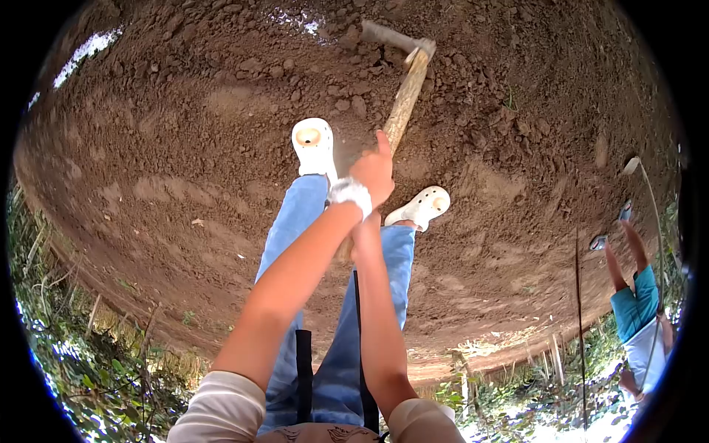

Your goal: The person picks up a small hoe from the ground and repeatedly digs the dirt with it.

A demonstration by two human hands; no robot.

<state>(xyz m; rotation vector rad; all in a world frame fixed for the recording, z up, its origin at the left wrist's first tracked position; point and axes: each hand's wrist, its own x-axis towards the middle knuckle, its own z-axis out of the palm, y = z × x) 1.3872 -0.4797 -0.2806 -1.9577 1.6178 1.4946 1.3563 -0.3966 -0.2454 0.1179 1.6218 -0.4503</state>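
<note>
A hoe with a rough wooden handle (408, 100) reaches from between my legs up and slightly right over the soil. Its metal blade (385, 35) points left at the far end, close to the ground. My left hand (374, 174), with a white band (350, 195) at the wrist, is wrapped round the middle of the handle, one finger lying along the wood. Nearer my body, my right hand (365, 230) is closed round the lower handle, partly hidden behind the left wrist. The handle's butt shows just left of the right forearm.
Loose brown soil (199, 133) with clods surrounds me. My feet, in white clogs (316, 148), stand apart on either side of the handle. Another person (636, 310) stands at the right with a long-handled tool (650, 184). Plants (111, 376) line the field's edge.
</note>
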